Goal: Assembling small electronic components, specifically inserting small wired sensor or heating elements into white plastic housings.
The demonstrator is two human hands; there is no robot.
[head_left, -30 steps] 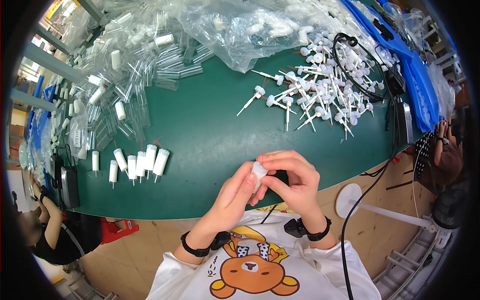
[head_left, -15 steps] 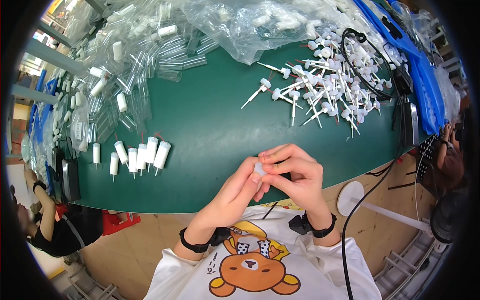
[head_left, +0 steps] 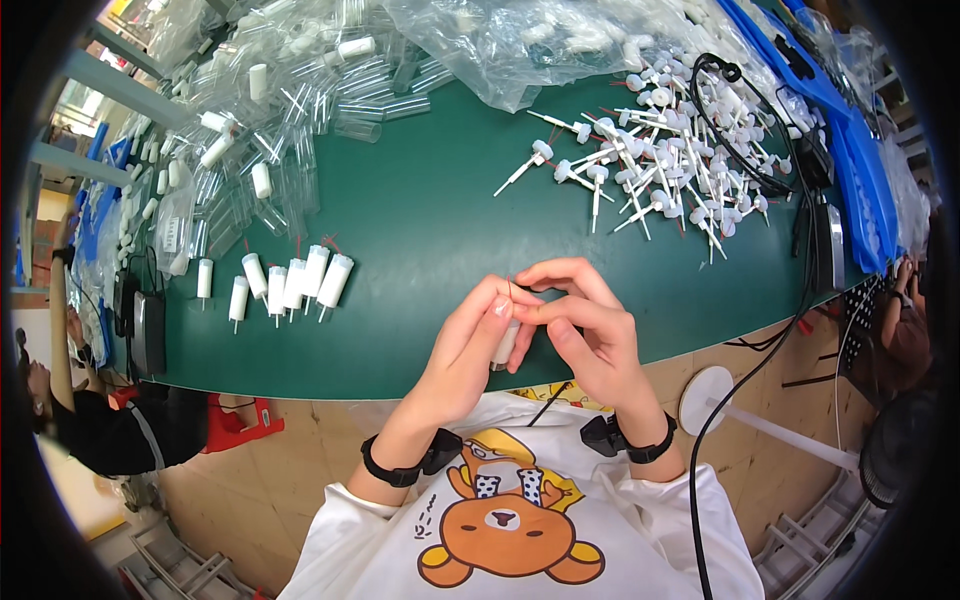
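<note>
Just inside the near table edge, both hands meet around a white cylinder (head_left: 505, 348), mostly covered by my fingers. My left hand (head_left: 452, 358) is closed around its side, with the thumb near its top. The thumb of my right hand (head_left: 597, 345) is lifted away while its index and middle fingers reach to the cylinder's upper end, against the left fingertips. A thin red wire (head_left: 510, 288) sticks up there. To the left stand several similar white cylinders (head_left: 335, 286) with red wires on top and thin stems below.
White stemmed parts with red wires (head_left: 598, 182) are heaped at the right, beside a black cable (head_left: 697, 110). Clear tubes (head_left: 385, 107) and plastic bags (head_left: 470, 50) cover the back left. The green table (head_left: 420, 200) curves along its near edge. A person (head_left: 165, 425) sits at left.
The fingers have shifted on the cylinder, so more of its body shows below them. My right thumb has come away from it. The whole view has shifted slightly.
</note>
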